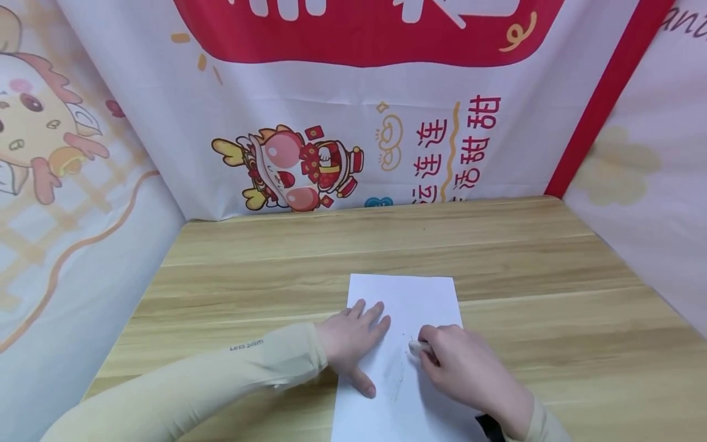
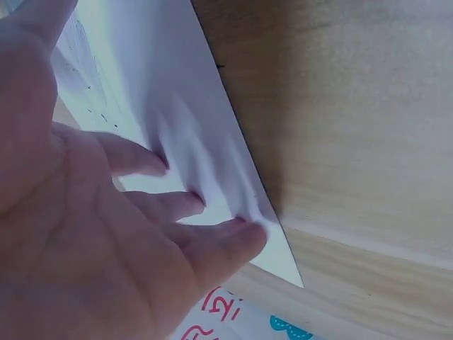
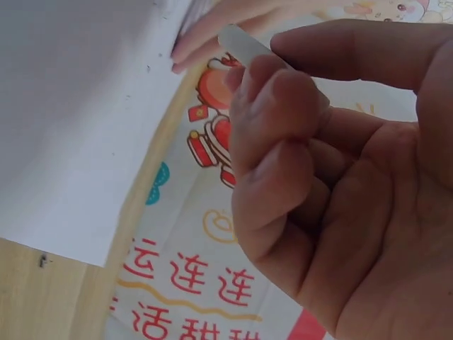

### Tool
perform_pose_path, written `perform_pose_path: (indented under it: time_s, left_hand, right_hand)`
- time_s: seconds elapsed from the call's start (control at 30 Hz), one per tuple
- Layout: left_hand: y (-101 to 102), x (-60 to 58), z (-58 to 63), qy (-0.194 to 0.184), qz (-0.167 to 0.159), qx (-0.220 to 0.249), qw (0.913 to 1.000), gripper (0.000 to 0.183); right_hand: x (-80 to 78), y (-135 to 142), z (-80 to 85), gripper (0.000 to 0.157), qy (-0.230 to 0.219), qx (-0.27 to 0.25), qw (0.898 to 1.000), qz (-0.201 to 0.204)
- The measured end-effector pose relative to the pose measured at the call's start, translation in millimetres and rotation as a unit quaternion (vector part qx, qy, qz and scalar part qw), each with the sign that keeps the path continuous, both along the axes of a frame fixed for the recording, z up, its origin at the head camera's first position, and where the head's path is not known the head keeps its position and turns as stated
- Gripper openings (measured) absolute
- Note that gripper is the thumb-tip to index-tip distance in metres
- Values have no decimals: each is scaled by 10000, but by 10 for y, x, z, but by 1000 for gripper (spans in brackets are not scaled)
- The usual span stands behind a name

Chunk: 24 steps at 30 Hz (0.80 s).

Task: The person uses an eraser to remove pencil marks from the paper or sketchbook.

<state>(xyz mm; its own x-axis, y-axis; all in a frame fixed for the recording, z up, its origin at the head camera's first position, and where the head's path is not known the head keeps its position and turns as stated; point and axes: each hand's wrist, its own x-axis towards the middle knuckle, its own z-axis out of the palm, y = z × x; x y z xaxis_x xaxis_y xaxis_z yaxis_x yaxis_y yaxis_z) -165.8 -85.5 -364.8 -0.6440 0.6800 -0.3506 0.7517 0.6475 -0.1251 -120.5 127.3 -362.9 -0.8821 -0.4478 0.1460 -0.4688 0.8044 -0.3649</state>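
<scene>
A white sheet of paper (image 1: pixel 405 294) lies on the wooden table, with a faint grey smudge and small dark crumbs near its middle. My left hand (image 1: pixel 352 339) rests on the paper's left side, fingers spread; in the left wrist view its fingertips (image 2: pixel 244 237) touch the sheet near an edge. To the right, my right hand (image 1: pixel 469 368) pinches a small white eraser (image 1: pixel 417 347) over the paper, beside the smudge. The right wrist view shows the eraser (image 3: pixel 244 44) between thumb and curled fingers, partly hidden by them. Whether it touches the paper cannot be told.
The wood-grain table (image 1: pixel 265 264) extends around the sheet on both sides and behind it. A printed cloth (image 1: pixel 331 86) with red lettering and a cartoon figure hangs at the table's back edge. More printed cloth (image 1: pixel 652 202) stands along the right side, and also left.
</scene>
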Motion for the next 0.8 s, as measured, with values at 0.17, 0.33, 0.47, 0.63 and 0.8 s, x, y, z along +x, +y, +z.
perform_pose_path:
  time_s: [0.17, 0.33, 0.47, 0.63, 0.8]
  left_hand:
    - [-51, -77, -51, 62, -328, 371, 9988, 120]
    - [-98, -200, -115, -241, -515, 803, 9952, 124]
    - [-128, -254, -135, -437, -548, 850, 9939, 126]
    - [-149, -248, -145, -483, -486, 623, 9957, 126]
    - [-111, -223, -115, -373, -473, 314, 9977, 126]
  right_hand:
    - [-28, 49, -29, 18, 116, -164, 9993, 307]
    - [-35, 87, -34, 10, 66, -442, 9981, 433]
    - [-57, 90, -10, 6, -144, -670, 9961, 558]
    - [-121, 89, 24, 6, -100, -793, 9940, 752]
    - [-146, 68, -21, 22, 111, -278, 9950, 958]
